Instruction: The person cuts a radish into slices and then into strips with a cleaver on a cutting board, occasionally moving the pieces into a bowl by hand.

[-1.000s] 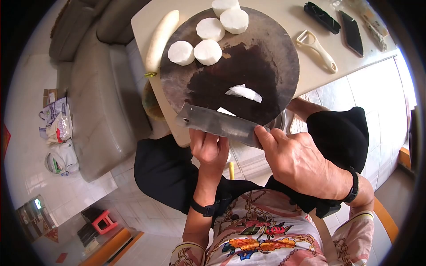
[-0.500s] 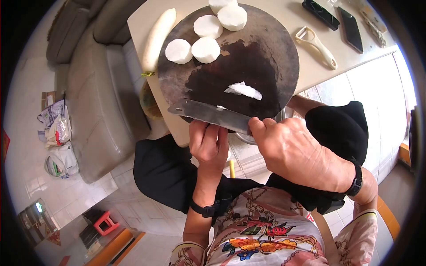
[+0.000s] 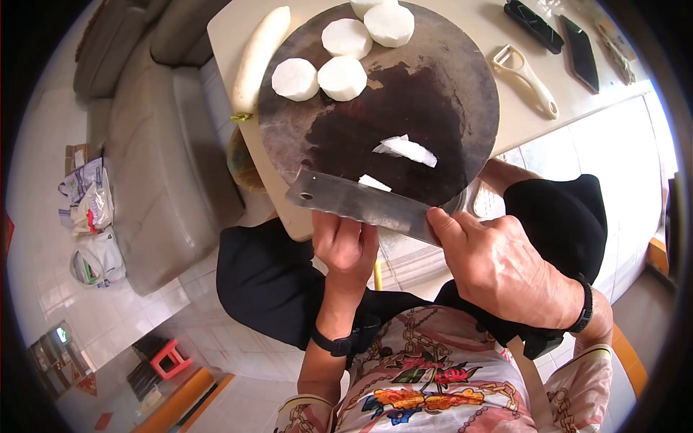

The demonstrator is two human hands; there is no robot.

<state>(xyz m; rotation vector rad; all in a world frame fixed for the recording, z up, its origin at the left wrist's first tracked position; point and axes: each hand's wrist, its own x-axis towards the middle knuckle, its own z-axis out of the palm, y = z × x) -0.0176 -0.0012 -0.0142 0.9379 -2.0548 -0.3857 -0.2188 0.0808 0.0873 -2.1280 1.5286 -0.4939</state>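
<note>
My right hand (image 3: 502, 267) is closed round the handle end of a cleaver (image 3: 361, 206), whose wide blade slants across the near edge of a round wooden chopping board (image 3: 462, 94). Just below the blade, my left hand (image 3: 343, 249) has its fingers curled; the blade covers the fingertips, and whatever they hold is hidden. A small white slice (image 3: 375, 183) lies on the board against the blade's far side. Farther in rests a little heap of thin white slices (image 3: 408, 150). Several thick, peeled white radish rounds (image 3: 342, 79) sit toward the far left of the board.
A whole white radish (image 3: 260, 61) lies left of the board on the table (image 3: 462, 14). On the right are a peeler (image 3: 527, 79), a black slicer-like tool (image 3: 534, 25) and a dark phone-like slab (image 3: 580, 54). A grey sofa (image 3: 159, 166) stands to the left.
The cleaver and both hands have shifted slightly right and toward me. More of the small white slice beside the blade now shows. The whole view has moved a little.
</note>
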